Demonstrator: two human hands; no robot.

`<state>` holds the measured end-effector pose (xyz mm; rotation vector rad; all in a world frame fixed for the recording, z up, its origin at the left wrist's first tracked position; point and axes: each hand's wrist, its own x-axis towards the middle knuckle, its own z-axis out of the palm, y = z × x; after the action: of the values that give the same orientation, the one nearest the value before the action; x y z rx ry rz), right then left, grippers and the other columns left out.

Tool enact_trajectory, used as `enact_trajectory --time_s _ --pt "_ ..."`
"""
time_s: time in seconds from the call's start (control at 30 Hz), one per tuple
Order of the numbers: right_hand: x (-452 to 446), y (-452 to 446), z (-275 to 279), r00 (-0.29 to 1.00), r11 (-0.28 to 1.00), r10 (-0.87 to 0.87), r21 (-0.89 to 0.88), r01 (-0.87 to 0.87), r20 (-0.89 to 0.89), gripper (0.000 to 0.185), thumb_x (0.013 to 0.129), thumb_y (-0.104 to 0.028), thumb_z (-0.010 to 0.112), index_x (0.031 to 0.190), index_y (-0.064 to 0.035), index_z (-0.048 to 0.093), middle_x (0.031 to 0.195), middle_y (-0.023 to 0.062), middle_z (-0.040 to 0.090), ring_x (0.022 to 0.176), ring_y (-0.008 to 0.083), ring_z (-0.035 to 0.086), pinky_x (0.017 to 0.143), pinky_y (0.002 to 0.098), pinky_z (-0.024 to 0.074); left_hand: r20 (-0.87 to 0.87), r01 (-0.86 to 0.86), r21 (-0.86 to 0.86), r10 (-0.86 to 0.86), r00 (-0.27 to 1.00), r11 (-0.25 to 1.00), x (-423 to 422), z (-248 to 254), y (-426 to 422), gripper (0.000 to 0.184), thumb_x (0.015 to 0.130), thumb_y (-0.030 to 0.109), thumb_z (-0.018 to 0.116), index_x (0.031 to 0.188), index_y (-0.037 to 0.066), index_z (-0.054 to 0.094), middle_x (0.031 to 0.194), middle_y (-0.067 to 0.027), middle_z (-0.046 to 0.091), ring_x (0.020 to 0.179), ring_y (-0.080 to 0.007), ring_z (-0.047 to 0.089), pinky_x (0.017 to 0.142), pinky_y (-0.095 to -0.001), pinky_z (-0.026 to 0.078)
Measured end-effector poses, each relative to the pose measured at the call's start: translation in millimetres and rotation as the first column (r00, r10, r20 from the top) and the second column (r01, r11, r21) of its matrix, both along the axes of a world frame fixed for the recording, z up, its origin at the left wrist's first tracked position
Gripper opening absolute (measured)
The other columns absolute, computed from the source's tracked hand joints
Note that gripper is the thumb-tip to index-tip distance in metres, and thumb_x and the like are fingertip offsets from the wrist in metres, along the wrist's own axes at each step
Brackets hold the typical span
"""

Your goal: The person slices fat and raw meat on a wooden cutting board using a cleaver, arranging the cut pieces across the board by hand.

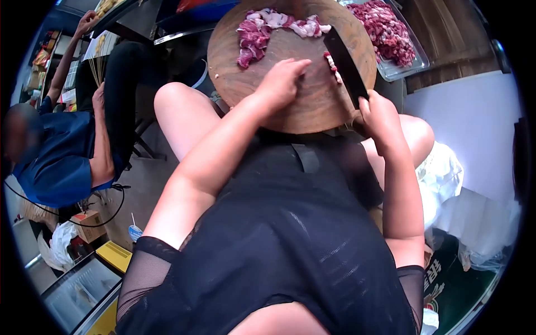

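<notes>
A round wooden chopping block stands between my knees. My right hand is wrapped around the handle of a dark-bladed cleaver, whose blade lies along the right part of the block. A small strip of cut meat sits beside the blade's left face. Over the left middle of the block, my left hand has its fingers partly stretched out and nothing in them. Beyond it, raw red and pale meat pieces lie in a curved row toward the far edge.
To the block's right, a clear plastic tray holds a heap of chopped meat. A blue container stands at the far left of the block. At left, a seated person in a blue shirt holds thin sticks. A white bag lies at right.
</notes>
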<state>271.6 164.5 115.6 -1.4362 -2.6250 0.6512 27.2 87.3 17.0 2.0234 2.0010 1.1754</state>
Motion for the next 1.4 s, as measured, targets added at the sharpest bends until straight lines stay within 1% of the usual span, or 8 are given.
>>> enact_trajectory --time_s 0.4,0.47,0.53,0.7,0.87,0.93,1.07,1.4 --pt "-4.1 -15.1 -0.6 0.985 0.95 0.142 -0.265 -0.163 -0.097 0.028 0.094 -0.023 0.055 0.092 0.0048 0.061 0.087 0.0296 0.065 0.086 0.0456 0.064 0.078 0.0511 0.0488 -0.194 -0.425 -0.391 0.378 0.905 0.816 -111.4 16.1 -32.7 0.023 0.083 0.014 0.065 0.104 0.007 0.073 0.099 -0.0164 0.07 0.091 -0.0308 0.068 0.084 -0.0399 0.053" --pt "-6.7 -12.9 -2.4 0.994 0.991 0.109 -0.077 -0.109 -0.01 0.026 0.094 -0.021 0.053 0.096 0.0034 0.062 0.088 0.0288 0.066 0.087 0.0454 0.064 0.08 0.0529 0.0492 0.101 -0.317 -0.631 0.48 0.871 0.708 -120.5 24.3 -37.5 0.021 0.087 0.012 0.062 0.103 0.004 0.073 0.096 -0.0117 0.072 0.082 -0.0204 0.07 0.075 -0.035 0.055" --pt "-7.2 -11.8 -8.6 0.993 0.991 0.115 -0.063 -0.114 0.006 0.024 0.094 -0.019 0.051 0.097 0.0028 0.062 0.088 0.0285 0.066 0.087 0.0448 0.064 0.08 0.0534 0.0497 0.68 -0.005 -0.654 0.591 0.434 0.756 -114.4 43.2 -47.8 0.028 0.09 0.007 0.058 0.116 0.002 0.067 0.1 -0.0063 0.071 0.079 -0.0135 0.067 0.07 -0.0274 0.055" --pt "-7.8 -18.2 -14.0 0.989 0.99 0.138 -0.022 -0.139 -0.045 0.022 0.094 -0.017 0.051 0.092 0.0027 0.061 0.082 0.027 0.066 0.082 0.0441 0.065 0.076 0.0523 0.0509 0.882 0.169 -0.465 0.436 0.181 0.869 -91.2 61.5 -56.3 0.028 0.094 0.008 0.058 0.12 0.004 0.064 0.107 -0.0067 0.069 0.089 -0.013 0.066 0.078 -0.0267 0.055" --pt "-7.5 -21.2 -20.1 0.989 0.99 0.14 0.017 -0.14 -0.043 0.021 0.094 -0.017 0.051 0.09 0.0017 0.06 0.08 0.0263 0.066 0.079 0.0431 0.065 0.075 0.0515 0.0517 0.876 0.09 -0.381 0.328 0.355 0.92 -65.8 56.9 -37.4 0.028 0.089 0.014 0.07 0.116 0.008 0.067 0.101 -0.0027 0.072 0.084 -0.0119 0.066 0.074 -0.0274 0.055" --pt "-7.6 -23.6 -21.2 0.991 0.991 0.131 0.005 -0.131 -0.014 0.021 0.094 -0.017 0.05 0.089 0.001 0.06 0.081 0.0259 0.066 0.079 0.0427 0.066 0.074 0.0512 0.0519 0.284 -0.07 -0.432 0.209 0.936 0.899 -64.9 53.0 -33.1 0.021 0.089 0.016 0.072 0.108 0.008 0.072 0.095 -0.001 0.073 0.08 -0.0101 0.066 0.072 -0.0263 0.054" --pt "-7.9 -25.8 -23.7 0.992 0.992 0.124 0.023 -0.124 -0.015 0.021 0.094 -0.017 0.05 0.089 0.0005 0.06 0.081 0.0256 0.066 0.08 0.0424 0.066 0.074 0.0514 0.0518 0.706 0.08 -0.535 0.394 0.588 0.841 -69.7 62.9 -30.3 0.02 0.092 0.019 0.07 0.108 0.007 0.074 0.094 0.0007 0.073 0.075 -0.0062 0.061 0.068 -0.0236 0.05" --pt "-6.9 -22.8 -20.6 0.993 0.993 0.117 0.011 -0.117 -0.011 0.021 0.094 -0.017 0.049 0.091 0.0006 0.061 0.082 0.0252 0.067 0.082 0.0421 0.066 0.076 0.0515 0.052 0.741 0.1 -0.517 0.386 0.549 0.85 -85.9 62.5 -19.5 0.02 0.095 0.02 0.066 0.111 0.008 0.072 0.103 -0.0037 0.074 0.088 -0.0107 0.066 0.081 -0.0273 0.05"
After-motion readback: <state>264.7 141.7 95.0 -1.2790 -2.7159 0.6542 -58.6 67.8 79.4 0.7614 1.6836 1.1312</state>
